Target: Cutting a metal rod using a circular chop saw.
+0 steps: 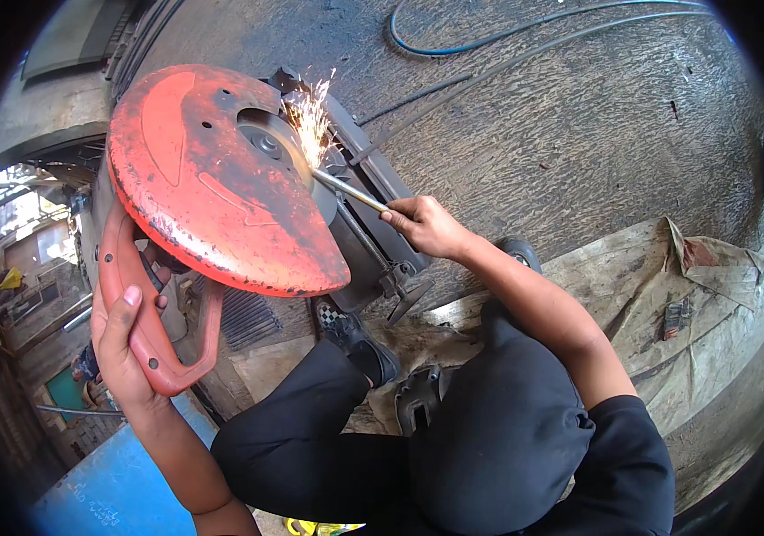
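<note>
A chop saw with a worn red blade guard (212, 179) stands in front of me, its round cutting disc (292, 147) partly covered by the guard. My left hand (123, 344) is wrapped round the saw's red loop handle (145, 335); some of its fingers are hidden behind the handle. In my right hand (426, 225) is a thin metal rod (353, 191), pinched near its close end. The rod's far tip meets the disc's edge, where bright sparks (312, 125) spray upward. The saw's dark metal base (368, 161) lies beneath, with a clamp screw (400, 284) at its near end.
Hoses (480, 43) cross the rough floor (578, 116) at the far right. A dirty canvas sheet (614, 295) covers the floor to my right. A blue panel (123, 482) lies at lower left. My black-shod foot (355, 339) rests close to the saw base.
</note>
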Motion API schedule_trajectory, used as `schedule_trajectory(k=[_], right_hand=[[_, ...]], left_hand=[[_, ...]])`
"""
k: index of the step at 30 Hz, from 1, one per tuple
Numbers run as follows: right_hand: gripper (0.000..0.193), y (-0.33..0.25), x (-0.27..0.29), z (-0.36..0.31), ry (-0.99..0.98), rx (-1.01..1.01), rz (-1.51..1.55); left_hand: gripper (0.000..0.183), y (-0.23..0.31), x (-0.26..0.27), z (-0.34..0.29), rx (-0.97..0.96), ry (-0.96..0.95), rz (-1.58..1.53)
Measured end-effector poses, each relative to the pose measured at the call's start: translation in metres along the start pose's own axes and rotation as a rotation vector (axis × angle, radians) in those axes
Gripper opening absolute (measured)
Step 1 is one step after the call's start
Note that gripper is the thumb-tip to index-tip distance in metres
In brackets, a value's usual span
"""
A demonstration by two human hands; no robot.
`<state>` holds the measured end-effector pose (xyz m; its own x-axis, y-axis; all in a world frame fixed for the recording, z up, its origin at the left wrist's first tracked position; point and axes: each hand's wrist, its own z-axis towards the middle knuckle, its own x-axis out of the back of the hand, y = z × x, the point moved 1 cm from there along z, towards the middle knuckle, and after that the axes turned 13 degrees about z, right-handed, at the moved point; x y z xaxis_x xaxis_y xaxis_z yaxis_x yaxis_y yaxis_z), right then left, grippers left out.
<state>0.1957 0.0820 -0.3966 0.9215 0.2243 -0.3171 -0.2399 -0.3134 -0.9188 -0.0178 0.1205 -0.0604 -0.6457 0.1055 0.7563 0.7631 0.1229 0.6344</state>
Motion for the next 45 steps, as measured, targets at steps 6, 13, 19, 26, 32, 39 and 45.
schedule_trajectory(k=[6, 13, 19, 26, 32, 39, 45], right_hand=[[0.035, 0.007, 0.001, 0.002, -0.094, -0.060, 0.190], [0.035, 0.001, 0.007, -0.008, -0.177, -0.298, 0.427], [0.039, 0.005, 0.007, -0.009, -0.168, -0.426, 0.751], [0.040, 0.009, 0.018, -0.010, -0.313, -0.440, 0.932], [0.041, 0.006, 0.013, -0.010, -0.355, -0.508, 1.000], [0.039, 0.000, 0.009, -0.012, -0.314, -0.488, 0.826], [0.035, 0.010, 0.003, -0.009, -0.253, -0.408, 0.760]], left_hand=[[0.070, 0.000, -0.001, 0.000, -0.016, -0.011, -0.044], [0.071, -0.002, 0.001, 0.001, -0.038, -0.034, -0.040], [0.071, -0.003, 0.005, -0.003, 0.063, 0.003, 0.024], [0.073, 0.002, 0.002, 0.003, -0.010, -0.077, 0.037], [0.069, 0.001, 0.001, -0.001, 0.015, -0.037, -0.035], [0.068, 0.000, -0.001, -0.001, -0.009, 0.032, 0.030], [0.066, 0.001, -0.004, 0.004, -0.082, -0.012, 0.006]])
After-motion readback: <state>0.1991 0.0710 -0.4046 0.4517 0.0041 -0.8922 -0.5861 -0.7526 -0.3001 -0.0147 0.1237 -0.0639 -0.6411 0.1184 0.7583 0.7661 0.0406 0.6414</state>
